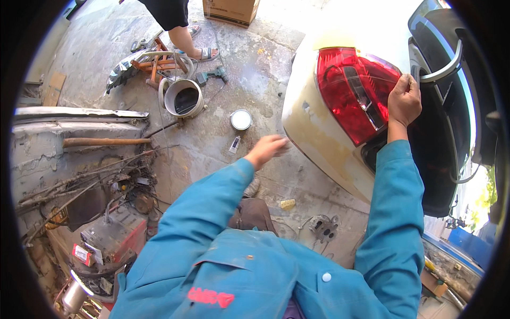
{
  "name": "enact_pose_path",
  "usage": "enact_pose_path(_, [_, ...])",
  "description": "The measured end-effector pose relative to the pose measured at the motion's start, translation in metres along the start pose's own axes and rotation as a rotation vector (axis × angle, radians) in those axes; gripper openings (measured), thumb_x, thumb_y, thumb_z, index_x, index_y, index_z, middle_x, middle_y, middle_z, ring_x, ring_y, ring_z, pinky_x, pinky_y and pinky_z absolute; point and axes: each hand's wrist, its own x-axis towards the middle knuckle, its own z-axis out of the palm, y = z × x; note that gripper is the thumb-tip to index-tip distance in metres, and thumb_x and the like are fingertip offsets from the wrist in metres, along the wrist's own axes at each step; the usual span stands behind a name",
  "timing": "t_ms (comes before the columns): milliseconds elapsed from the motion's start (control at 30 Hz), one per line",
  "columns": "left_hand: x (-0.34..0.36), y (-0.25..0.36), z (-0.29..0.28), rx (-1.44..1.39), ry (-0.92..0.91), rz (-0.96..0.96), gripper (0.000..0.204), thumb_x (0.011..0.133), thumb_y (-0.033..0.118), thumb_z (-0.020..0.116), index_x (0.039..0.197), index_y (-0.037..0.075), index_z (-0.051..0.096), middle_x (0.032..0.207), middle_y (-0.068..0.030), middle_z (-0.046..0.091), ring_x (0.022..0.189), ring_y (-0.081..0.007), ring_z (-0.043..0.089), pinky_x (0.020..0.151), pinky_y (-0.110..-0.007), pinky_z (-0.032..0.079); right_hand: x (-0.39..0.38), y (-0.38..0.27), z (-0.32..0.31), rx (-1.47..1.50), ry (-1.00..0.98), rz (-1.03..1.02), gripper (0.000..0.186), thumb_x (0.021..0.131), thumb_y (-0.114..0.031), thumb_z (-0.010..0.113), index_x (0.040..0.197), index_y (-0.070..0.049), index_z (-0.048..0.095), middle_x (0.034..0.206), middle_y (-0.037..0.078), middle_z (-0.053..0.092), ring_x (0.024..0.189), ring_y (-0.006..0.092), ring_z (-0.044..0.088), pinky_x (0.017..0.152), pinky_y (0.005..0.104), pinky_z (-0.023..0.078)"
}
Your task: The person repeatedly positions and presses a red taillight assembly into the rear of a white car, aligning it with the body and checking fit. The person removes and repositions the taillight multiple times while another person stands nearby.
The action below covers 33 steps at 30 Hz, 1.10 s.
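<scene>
At the inner edge of a red tail light (340, 103) is my right hand (405, 102), its fingers curled closed against that edge. What they pinch, if anything, is hidden. The light sits in the rear corner of a pale car body (311, 127), whose surface has yellowish and bare patches. My left hand (268, 150) is near the lower left of this corner, with its fingers pointing right and smeared by motion. Behind that hand, a round tin with a white lid (241, 120) and a small white tube (234, 144) stand or lie on the concrete floor.
Beyond the tin are a bucket (183, 98), a cordless drill (211, 76) and a wooden stool (159, 64). Another person's leg (183, 40) and a cardboard box (231, 10) are farther back. The raised tailgate (491, 117) is at right; a battery (114, 234) and scrap lie left.
</scene>
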Motion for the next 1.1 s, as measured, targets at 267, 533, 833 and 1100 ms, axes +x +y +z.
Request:
enact_pose_path(267, [0.109,0.055,0.130,-0.645,-0.001,0.183,0.046,0.118,0.018,0.054,0.154,-0.011,0.056,0.154,-0.0270,0.066,0.147,-0.0385,0.064,0.128,-0.052,0.051,0.001,-0.009,-0.003,0.032,-0.009,-0.048,0.034,0.111,-0.038,0.069,0.118,-0.009,0.085,0.113,0.014,0.086,0.104,0.0353,0.082,0.093,0.0464,0.067])
enact_pose_path(533, [0.121,0.068,0.133,-0.649,0.105,0.167,0.050,0.120,0.022,0.051,0.154,-0.013,0.052,0.150,-0.0303,0.067,0.141,-0.0424,0.066,0.125,-0.055,0.054,-0.002,-0.013,-0.006,0.064,-0.006,-0.015,0.033,0.111,-0.037,0.072,0.116,-0.007,0.084,0.112,0.015,0.085,0.105,0.0346,0.082,0.093,0.0451,0.067])
enact_pose_path(833, [0.134,0.105,0.102,-0.625,0.140,0.173,0.042,0.120,0.023,0.051,0.141,-0.011,0.064,0.137,-0.0256,0.075,0.125,-0.0366,0.075,0.115,-0.051,0.061,0.001,-0.014,-0.007,0.055,-0.004,-0.028,0.032,0.111,-0.035,0.071,0.118,-0.006,0.084,0.113,0.015,0.085,0.104,0.0344,0.082,0.092,0.0453,0.068])
enact_pose_path(1100, [0.152,0.118,0.090,-0.537,0.154,0.202,0.037,0.118,0.022,0.054,0.132,-0.008,0.071,0.124,-0.0193,0.080,0.110,-0.0293,0.078,0.101,-0.044,0.065,0.001,-0.014,-0.008,0.040,-0.009,-0.029,0.030,0.111,-0.033,0.072,0.119,-0.006,0.084,0.112,0.015,0.085,0.103,0.0343,0.082,0.091,0.0449,0.068])
